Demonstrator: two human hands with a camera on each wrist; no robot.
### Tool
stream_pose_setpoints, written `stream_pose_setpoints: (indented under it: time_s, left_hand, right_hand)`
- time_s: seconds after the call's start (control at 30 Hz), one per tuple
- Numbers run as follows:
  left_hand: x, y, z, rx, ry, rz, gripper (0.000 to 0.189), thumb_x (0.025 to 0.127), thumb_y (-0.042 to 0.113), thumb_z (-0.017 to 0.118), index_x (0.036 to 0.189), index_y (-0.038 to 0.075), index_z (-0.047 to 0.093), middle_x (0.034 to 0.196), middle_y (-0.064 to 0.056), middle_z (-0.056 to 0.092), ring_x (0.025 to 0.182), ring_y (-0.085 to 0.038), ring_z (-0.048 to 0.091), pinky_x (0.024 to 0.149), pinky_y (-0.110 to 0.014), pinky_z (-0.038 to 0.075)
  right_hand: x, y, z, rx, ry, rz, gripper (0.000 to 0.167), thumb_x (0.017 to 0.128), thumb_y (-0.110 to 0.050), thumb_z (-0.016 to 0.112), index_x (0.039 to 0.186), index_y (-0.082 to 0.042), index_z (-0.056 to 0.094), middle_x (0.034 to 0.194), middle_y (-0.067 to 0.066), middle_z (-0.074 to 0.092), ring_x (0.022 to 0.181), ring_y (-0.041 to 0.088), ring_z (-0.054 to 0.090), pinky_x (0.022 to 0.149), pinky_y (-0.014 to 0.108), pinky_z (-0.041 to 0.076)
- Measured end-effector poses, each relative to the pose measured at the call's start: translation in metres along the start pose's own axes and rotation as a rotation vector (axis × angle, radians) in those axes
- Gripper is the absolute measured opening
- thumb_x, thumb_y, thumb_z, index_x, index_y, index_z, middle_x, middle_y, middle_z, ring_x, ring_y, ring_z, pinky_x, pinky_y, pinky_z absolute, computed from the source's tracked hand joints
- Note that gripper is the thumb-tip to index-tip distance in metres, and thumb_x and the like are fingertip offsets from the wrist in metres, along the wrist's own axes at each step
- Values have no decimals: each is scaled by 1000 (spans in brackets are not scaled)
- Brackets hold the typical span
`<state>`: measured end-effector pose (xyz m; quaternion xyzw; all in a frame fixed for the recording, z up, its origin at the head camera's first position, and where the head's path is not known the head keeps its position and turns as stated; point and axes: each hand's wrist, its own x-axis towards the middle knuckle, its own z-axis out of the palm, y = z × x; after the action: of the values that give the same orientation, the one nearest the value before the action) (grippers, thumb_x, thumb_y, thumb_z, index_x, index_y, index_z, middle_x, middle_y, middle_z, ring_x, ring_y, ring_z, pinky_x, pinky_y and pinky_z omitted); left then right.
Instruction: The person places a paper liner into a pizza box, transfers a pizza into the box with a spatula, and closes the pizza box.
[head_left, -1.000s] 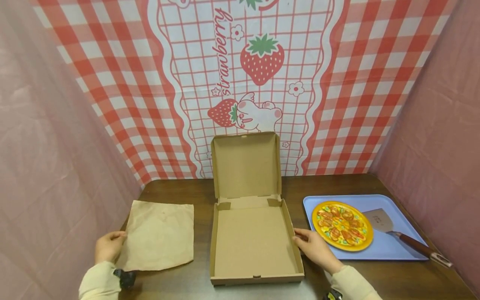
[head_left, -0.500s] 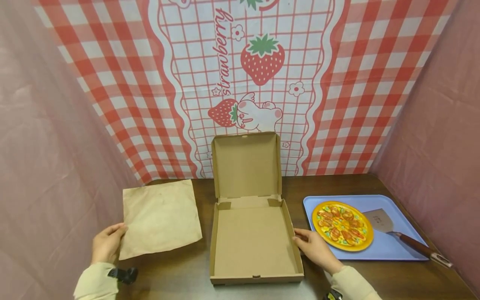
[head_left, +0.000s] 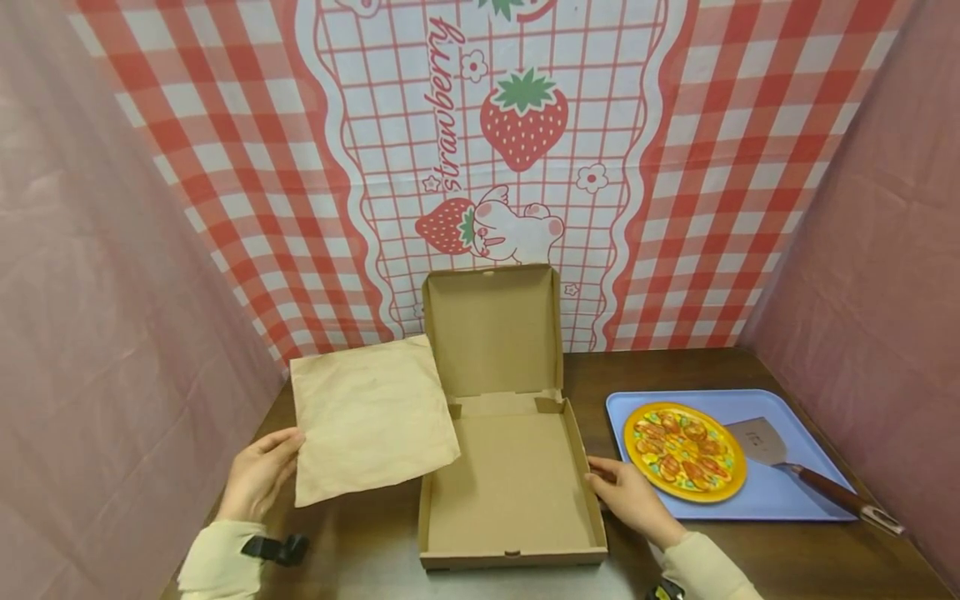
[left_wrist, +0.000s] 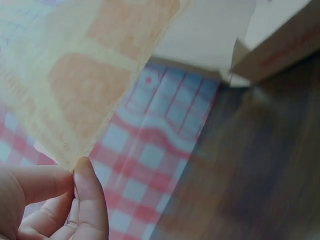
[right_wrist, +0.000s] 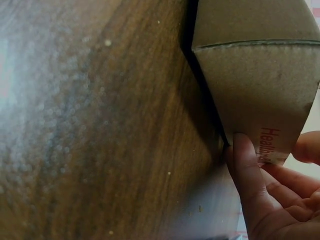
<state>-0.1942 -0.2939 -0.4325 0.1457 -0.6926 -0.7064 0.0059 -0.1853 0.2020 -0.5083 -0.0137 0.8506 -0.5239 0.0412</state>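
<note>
My left hand (head_left: 260, 472) pinches the left edge of a brown paper sheet (head_left: 375, 417), raised above the table and overlapping the left side of an open cardboard pizza box (head_left: 517, 483). In the left wrist view, thumb and finger meet at a corner of the sheet (left_wrist: 95, 90), whose face on that side shows faint print. At the box's right side wall, my right hand (head_left: 633, 500) grips the cardboard. The right wrist view has its fingers on both sides of that wall (right_wrist: 255, 90), partly covering red lettering. The box lid stands upright at the back.
To the right lies a blue tray (head_left: 802, 500) bearing a toy-looking pizza (head_left: 684, 452) and a metal spatula (head_left: 761, 439) with a brown handle, which juts past the tray's edge. A checked strawberry cloth (head_left: 525, 125) hangs behind the wooden table (head_left: 360, 550).
The paper sheet has come up off the table and moved right in my left hand, now covering part of the pizza box. My right hand has stayed at the box wall.
</note>
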Motion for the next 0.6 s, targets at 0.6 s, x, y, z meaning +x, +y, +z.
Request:
stream_pose_setpoints:
  time_s: [0.6]
  left_hand:
    - [-3,-20,94,-44,-97,1,13,90,-2,64,102,-4,68,85,6,67,79,-3,63,72,-16,55]
  right_hand:
    - [2,4,-1,34,-40,-31,44,95,-4,57,132,18,49,114,31,66,90,28,70,64,25,59]
